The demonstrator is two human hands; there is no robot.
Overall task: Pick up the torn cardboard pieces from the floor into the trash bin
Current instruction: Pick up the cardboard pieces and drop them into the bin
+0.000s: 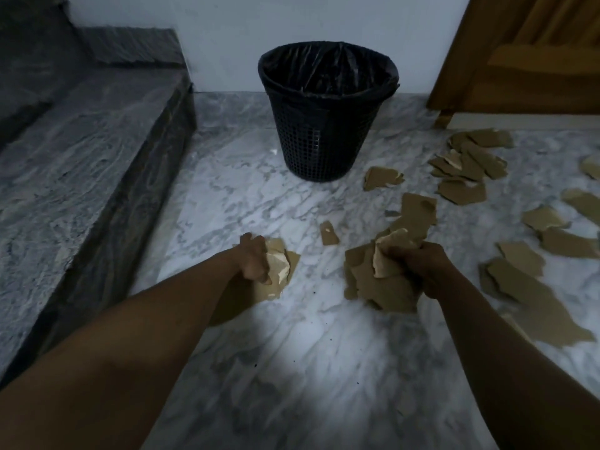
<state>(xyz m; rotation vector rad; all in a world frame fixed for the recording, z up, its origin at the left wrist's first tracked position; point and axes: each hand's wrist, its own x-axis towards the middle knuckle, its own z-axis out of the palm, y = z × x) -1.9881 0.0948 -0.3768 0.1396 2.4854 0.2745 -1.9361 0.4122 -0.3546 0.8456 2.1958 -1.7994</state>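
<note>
On a grey-veined marble floor (259, 190), both hands are closed around bunches of torn cardboard.

The left hand (255, 259) is fisted on a crumpled wad (279, 264), pale on its torn faces and brown on its flat skin, just above the floor. The right hand (418, 267) clamps a larger sheaf of ragged flat pieces (383, 280) that fans down and to the left. More loose pieces (464, 164) lie scattered flat to the right, jagged-edged and matte brown; one long piece (535, 303) runs diagonally from upper left to lower right. The trash bin (324, 125), a round tapered black mesh basket lined with a glossy black bag, stands upright by the white wall (227, 27), ahead of both hands. A polished stone step (81, 151) rises at left.
</note>
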